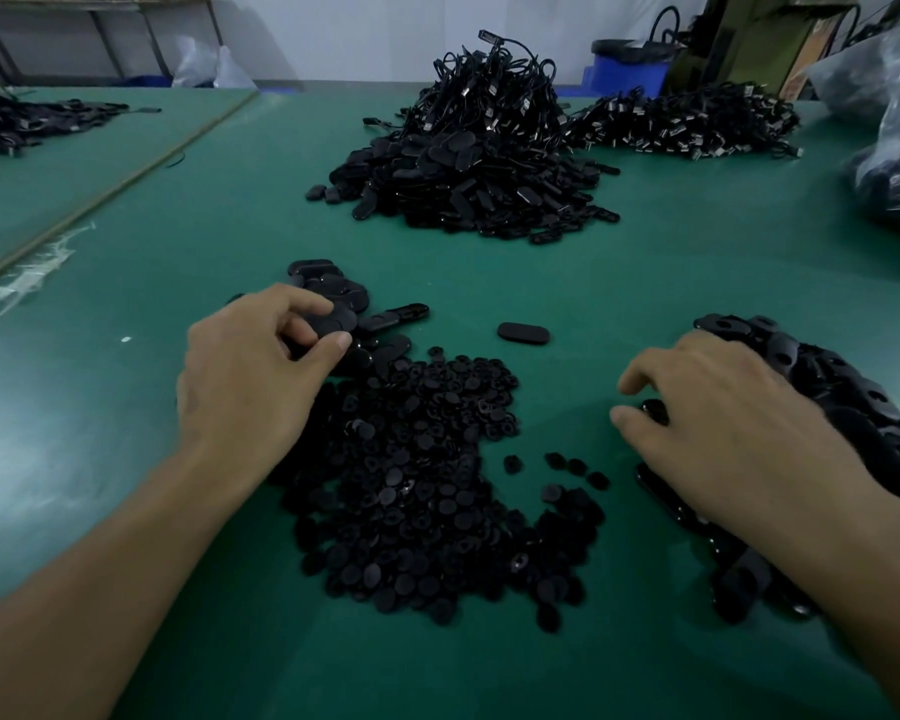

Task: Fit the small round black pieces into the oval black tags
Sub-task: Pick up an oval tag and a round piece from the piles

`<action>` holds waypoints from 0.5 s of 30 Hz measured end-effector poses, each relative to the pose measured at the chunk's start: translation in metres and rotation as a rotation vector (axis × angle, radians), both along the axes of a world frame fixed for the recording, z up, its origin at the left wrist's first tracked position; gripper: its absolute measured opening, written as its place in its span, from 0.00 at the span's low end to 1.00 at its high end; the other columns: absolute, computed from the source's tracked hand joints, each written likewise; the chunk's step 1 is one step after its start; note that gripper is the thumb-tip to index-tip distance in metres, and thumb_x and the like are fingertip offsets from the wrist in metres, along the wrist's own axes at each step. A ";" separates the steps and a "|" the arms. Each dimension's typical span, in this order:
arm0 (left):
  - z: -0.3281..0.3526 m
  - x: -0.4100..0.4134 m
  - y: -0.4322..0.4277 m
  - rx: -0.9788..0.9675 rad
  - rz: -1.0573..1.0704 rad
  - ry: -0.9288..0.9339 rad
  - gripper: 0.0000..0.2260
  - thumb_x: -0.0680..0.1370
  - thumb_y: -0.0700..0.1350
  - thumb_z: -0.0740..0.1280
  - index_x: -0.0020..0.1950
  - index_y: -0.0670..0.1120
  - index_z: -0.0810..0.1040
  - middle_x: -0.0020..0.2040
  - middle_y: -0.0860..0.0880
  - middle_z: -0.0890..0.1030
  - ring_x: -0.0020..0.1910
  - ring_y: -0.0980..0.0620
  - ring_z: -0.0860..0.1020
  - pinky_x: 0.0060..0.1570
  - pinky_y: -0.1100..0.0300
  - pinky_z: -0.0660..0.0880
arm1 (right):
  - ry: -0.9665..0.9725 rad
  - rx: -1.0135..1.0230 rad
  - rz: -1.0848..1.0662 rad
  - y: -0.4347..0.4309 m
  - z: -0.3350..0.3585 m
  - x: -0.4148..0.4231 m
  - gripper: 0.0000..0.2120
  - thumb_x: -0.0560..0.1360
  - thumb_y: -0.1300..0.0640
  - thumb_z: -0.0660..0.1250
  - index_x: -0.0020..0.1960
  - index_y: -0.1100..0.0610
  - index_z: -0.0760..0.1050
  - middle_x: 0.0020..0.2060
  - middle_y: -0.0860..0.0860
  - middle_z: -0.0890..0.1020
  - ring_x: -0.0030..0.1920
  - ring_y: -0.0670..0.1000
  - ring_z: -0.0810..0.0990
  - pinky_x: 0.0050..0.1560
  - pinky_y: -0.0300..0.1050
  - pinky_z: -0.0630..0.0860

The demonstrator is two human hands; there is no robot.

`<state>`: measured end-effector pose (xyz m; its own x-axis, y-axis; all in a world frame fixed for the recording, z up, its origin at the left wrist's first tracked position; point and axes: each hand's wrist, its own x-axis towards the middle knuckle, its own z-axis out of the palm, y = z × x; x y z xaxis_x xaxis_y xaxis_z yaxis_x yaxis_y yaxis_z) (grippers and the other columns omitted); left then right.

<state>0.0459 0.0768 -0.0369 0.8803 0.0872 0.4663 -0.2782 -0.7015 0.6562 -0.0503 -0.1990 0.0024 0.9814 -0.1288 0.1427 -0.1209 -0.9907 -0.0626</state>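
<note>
left hand (250, 371): bare, short trimmed nails on thumb and forefinger
right hand (739, 428): bare, short thumbnail showing
left forearm (126, 543): bare, uncovered
right forearm (863, 605): bare, uncovered

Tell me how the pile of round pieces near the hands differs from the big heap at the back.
The round-piece pile is low and spread flat; the back heap is mounded high. The pile holds small round pieces; the heap holds larger oval tags, with cords on top. Both are black and lie on the green table.
</note>
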 end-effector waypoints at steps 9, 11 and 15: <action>0.001 -0.004 -0.002 0.035 -0.011 -0.011 0.06 0.75 0.50 0.75 0.49 0.59 0.80 0.39 0.58 0.79 0.38 0.52 0.77 0.44 0.44 0.80 | 0.076 0.050 -0.066 -0.006 0.012 -0.005 0.06 0.78 0.52 0.66 0.48 0.51 0.80 0.40 0.49 0.81 0.42 0.55 0.80 0.44 0.54 0.80; 0.001 -0.005 -0.004 0.042 -0.027 -0.017 0.05 0.75 0.50 0.74 0.49 0.58 0.81 0.38 0.58 0.78 0.37 0.53 0.76 0.44 0.44 0.80 | 0.049 0.040 -0.046 -0.005 0.008 -0.004 0.07 0.79 0.53 0.63 0.50 0.53 0.80 0.43 0.52 0.82 0.43 0.58 0.81 0.45 0.56 0.80; 0.003 -0.012 -0.012 0.050 -0.085 -0.057 0.05 0.75 0.49 0.74 0.48 0.57 0.81 0.38 0.58 0.78 0.36 0.56 0.76 0.40 0.48 0.80 | -0.058 0.094 0.051 -0.004 -0.003 0.001 0.12 0.80 0.57 0.59 0.60 0.52 0.76 0.39 0.52 0.80 0.38 0.55 0.79 0.42 0.56 0.80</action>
<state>0.0341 0.0651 -0.0339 0.8556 -0.0111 0.5175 -0.3737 -0.7050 0.6027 -0.0488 -0.2025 -0.0005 0.9774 -0.0944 0.1893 -0.0639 -0.9849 -0.1608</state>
